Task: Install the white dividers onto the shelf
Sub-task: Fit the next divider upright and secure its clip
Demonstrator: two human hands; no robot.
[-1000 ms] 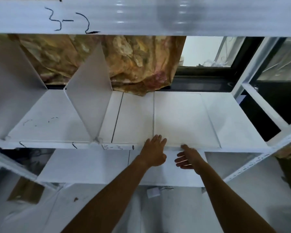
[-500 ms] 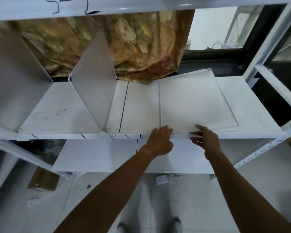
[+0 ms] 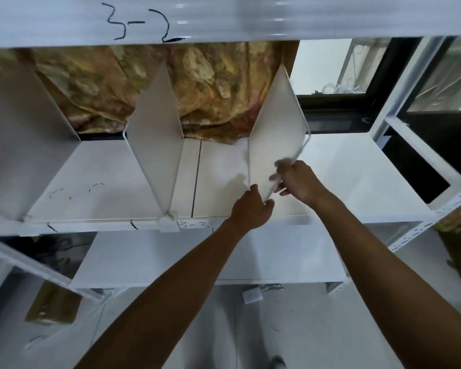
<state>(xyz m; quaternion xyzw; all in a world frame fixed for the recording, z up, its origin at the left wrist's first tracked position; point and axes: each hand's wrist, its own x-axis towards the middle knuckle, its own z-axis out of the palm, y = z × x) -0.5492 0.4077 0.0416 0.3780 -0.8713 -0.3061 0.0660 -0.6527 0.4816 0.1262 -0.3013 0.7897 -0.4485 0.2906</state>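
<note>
White shelf (image 3: 357,179) marked 3-3, two upright dividers (image 3: 155,145) already standing at left, third white divider (image 3: 276,134) tilted upright mid-shelf — near corner pinched by left hand (image 3: 252,209), right hand (image 3: 297,181) fingers clamped on its right edge

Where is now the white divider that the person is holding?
In the head view it is right of centre: the held divider stands tilted over the shelf, gripped near its front corner by left hand and right hand, right of the installed divider.
</note>
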